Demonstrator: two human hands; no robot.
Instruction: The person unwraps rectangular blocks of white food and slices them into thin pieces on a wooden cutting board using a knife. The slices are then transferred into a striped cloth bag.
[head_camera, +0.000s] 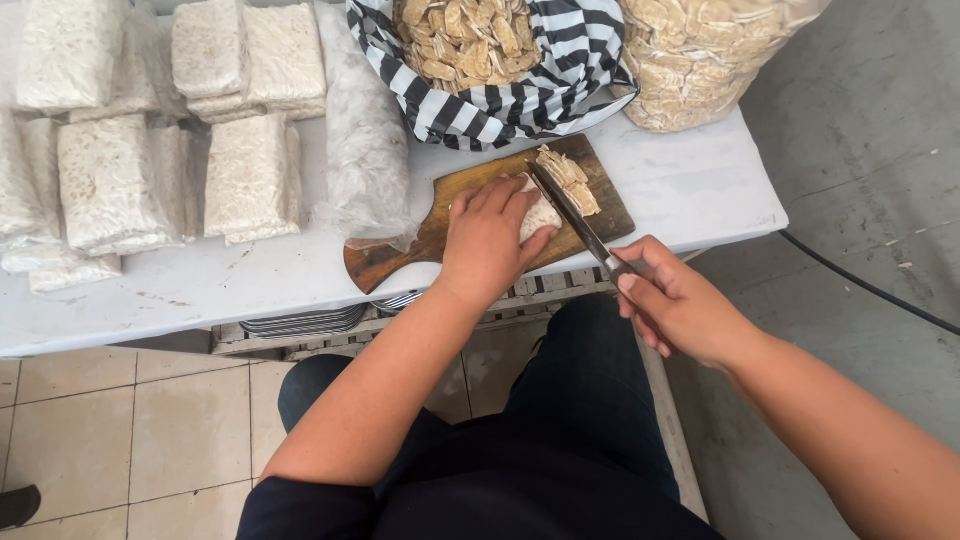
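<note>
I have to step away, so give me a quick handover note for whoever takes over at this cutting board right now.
Left hand: pressed flat on the pale tempeh block, holding it on the wooden cutting board.
Right hand: grips the knife, blade laid across the block beside the cut slices.
Done: several slices lie at the board's far end; the striped-cloth basket and clear bag behind hold cut pieces.
Left: the rest of this block; wrapped blocks are stacked on the white table to the left.
</note>
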